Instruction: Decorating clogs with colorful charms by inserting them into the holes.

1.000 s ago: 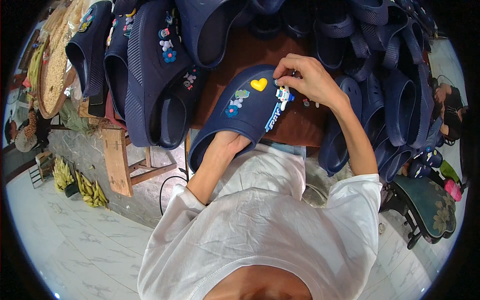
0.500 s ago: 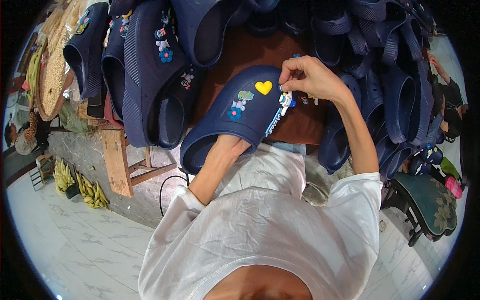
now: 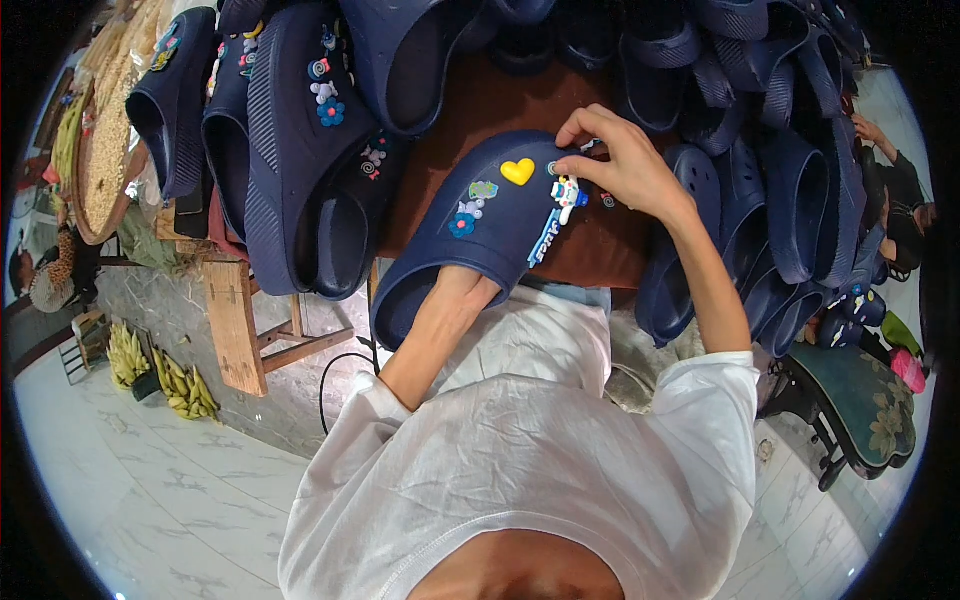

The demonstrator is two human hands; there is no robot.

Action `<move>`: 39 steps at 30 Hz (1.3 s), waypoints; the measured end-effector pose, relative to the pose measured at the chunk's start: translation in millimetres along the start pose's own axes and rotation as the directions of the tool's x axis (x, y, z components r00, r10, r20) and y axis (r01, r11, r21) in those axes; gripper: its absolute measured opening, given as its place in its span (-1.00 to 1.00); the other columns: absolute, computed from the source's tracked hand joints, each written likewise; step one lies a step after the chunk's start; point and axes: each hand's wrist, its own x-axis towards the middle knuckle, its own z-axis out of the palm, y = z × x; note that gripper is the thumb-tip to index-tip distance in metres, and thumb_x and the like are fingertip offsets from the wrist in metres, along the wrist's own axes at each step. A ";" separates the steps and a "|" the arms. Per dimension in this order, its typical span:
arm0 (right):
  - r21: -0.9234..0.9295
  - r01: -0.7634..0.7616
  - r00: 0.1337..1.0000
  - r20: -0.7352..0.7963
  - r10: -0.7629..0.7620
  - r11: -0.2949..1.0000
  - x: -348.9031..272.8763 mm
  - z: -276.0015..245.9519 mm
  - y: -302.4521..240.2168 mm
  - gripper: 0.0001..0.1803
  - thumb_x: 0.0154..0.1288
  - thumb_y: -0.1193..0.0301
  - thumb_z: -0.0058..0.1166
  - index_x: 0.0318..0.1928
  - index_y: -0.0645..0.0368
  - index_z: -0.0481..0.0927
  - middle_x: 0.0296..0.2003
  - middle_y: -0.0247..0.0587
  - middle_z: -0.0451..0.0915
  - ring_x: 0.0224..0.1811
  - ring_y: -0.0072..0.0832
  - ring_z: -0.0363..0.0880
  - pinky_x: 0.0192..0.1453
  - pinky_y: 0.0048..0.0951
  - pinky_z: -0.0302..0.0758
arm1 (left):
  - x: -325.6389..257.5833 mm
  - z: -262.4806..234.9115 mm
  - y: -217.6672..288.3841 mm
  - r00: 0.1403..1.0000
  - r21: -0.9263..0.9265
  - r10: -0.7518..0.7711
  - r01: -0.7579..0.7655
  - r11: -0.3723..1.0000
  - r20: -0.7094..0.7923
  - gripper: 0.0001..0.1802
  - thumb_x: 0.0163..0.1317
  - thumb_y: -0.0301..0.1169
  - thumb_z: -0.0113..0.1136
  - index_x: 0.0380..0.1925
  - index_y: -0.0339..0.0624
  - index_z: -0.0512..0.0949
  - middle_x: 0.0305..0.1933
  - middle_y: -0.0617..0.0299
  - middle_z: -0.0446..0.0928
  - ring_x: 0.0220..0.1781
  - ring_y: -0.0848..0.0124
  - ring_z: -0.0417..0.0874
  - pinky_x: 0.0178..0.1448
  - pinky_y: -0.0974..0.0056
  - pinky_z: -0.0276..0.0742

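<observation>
A dark navy foam clog is propped over my left hand, which reaches in through its heel opening. The fingers of that hand are hidden inside. On the clog's upper sit a yellow heart charm, a green charm, a blue flower charm, a white figure charm and a blue strip of raised letters. At the toe, my right hand has its thumb against a small round charm. Its index finger is bent and apart from the thumb, by the clog's edge.
A brown work surface lies beyond the clog, with a few loose charms. Navy clogs crowd the left, some decorated, and more clogs pile up on the right. A wooden stool stands at left, a green padded chair at right.
My right thumb and index finger have parted from a pinch at the small round charm. The clog has turned and shifted slightly, its heel moving to the right.
</observation>
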 end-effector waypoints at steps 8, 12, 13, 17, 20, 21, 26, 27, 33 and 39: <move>-0.052 -0.030 0.960 -0.280 0.015 0.998 -39.7 21.0 -23.9 -0.78 0.18 0.36 0.31 -0.22 0.20 0.66 -0.28 -0.19 0.55 -0.22 -0.26 0.60 -0.13 -0.32 0.51 | 10.2 4.6 -0.7 0.999 -0.013 0.012 -0.012 1.000 -0.032 -0.59 0.46 -0.39 0.04 0.24 -0.32 0.39 0.29 0.05 0.46 0.25 0.22 0.55 0.33 0.08 0.51; -0.057 -0.048 0.958 -0.285 0.030 0.997 -40.4 32.1 -24.6 -0.75 0.18 0.33 0.32 -0.19 0.19 0.65 -0.27 -0.19 0.55 -0.25 -0.27 0.59 -0.14 -0.31 0.51 | 13.3 7.2 -3.1 0.999 -0.015 0.015 -0.016 1.000 -0.045 -0.59 0.46 -0.39 0.04 0.24 -0.32 0.39 0.29 0.05 0.47 0.25 0.22 0.55 0.33 0.08 0.52; -0.057 -0.065 0.957 -0.285 0.046 0.996 -41.0 33.3 -23.8 -0.75 0.18 0.33 0.32 -0.18 0.19 0.65 -0.26 -0.19 0.56 -0.26 -0.27 0.59 -0.14 -0.31 0.51 | 5.8 2.4 -5.3 0.999 -0.016 0.017 -0.018 1.000 -0.049 -0.59 0.46 -0.39 0.04 0.24 -0.32 0.39 0.29 0.05 0.47 0.25 0.22 0.55 0.32 0.08 0.52; -0.076 -0.007 0.956 -0.293 -0.015 0.997 -42.4 34.3 -20.7 -0.76 0.20 0.36 0.30 -0.16 0.19 0.66 -0.24 -0.19 0.57 -0.23 -0.28 0.60 -0.10 -0.30 0.51 | 12.2 5.3 -1.7 0.998 -0.025 0.028 -0.030 0.999 -0.065 -0.59 0.46 -0.39 0.04 0.24 -0.32 0.39 0.28 0.05 0.47 0.24 0.22 0.55 0.32 0.08 0.52; 0.014 -0.043 0.959 -0.280 0.046 0.999 -40.4 29.3 -17.6 -0.78 0.23 0.39 0.26 -0.13 0.18 0.67 -0.21 -0.19 0.57 -0.19 -0.28 0.60 -0.05 -0.31 0.51 | 5.8 -1.0 -1.6 0.997 -0.028 0.030 -0.032 0.999 -0.076 -0.59 0.46 -0.39 0.04 0.24 -0.31 0.40 0.28 0.06 0.47 0.24 0.22 0.55 0.31 0.08 0.52; -0.011 0.001 0.951 -0.310 -0.004 1.000 -38.0 28.6 -15.1 -0.79 0.25 0.41 0.24 -0.11 0.17 0.68 -0.22 -0.19 0.57 -0.18 -0.28 0.60 -0.04 -0.31 0.51 | 8.8 0.3 -2.6 0.996 -0.027 0.028 -0.030 0.999 -0.080 -0.59 0.46 -0.39 0.04 0.24 -0.31 0.40 0.28 0.06 0.47 0.24 0.22 0.56 0.31 0.08 0.53; -0.176 0.063 0.967 -0.234 -0.104 0.982 -31.4 18.5 -10.5 -0.80 0.26 0.45 0.21 -0.11 0.14 0.70 -0.25 -0.19 0.54 -0.18 -0.27 0.59 -0.04 -0.31 0.50 | 8.3 0.9 -6.4 0.995 -0.027 0.031 -0.034 0.999 -0.096 -0.60 0.46 -0.39 0.04 0.23 -0.31 0.40 0.27 0.06 0.48 0.23 0.22 0.56 0.31 0.09 0.53; -0.157 0.061 0.978 -0.190 -0.091 0.986 -31.1 16.1 -10.1 -0.81 0.26 0.45 0.20 -0.11 0.14 0.70 -0.26 -0.19 0.53 -0.18 -0.27 0.59 -0.04 -0.30 0.49 | 6.5 -0.5 -4.9 0.994 -0.028 0.033 -0.036 0.999 -0.100 -0.60 0.46 -0.39 0.04 0.23 -0.31 0.40 0.27 0.06 0.48 0.23 0.22 0.56 0.31 0.09 0.53; -0.135 0.067 0.987 -0.134 -0.085 0.989 -30.4 11.8 -4.8 -0.80 0.28 0.45 0.17 -0.11 0.14 0.71 -0.27 -0.19 0.50 -0.18 -0.26 0.58 -0.05 -0.30 0.48 | 12.3 5.9 -3.6 0.993 -0.029 0.036 -0.040 0.999 -0.109 -0.60 0.46 -0.38 0.04 0.23 -0.31 0.40 0.27 0.07 0.48 0.22 0.22 0.56 0.30 0.09 0.54; -0.055 0.068 0.962 -0.260 -0.080 0.996 -40.4 17.2 -4.0 -0.78 0.37 0.49 0.06 -0.02 0.20 0.64 -0.14 -0.10 0.53 -0.10 -0.23 0.58 -0.01 -0.33 0.50 | 3.7 15.1 1.1 0.996 -0.028 0.061 -0.064 0.998 -0.068 -0.60 0.46 -0.38 0.04 0.23 -0.30 0.40 0.26 0.07 0.49 0.22 0.23 0.57 0.29 0.09 0.54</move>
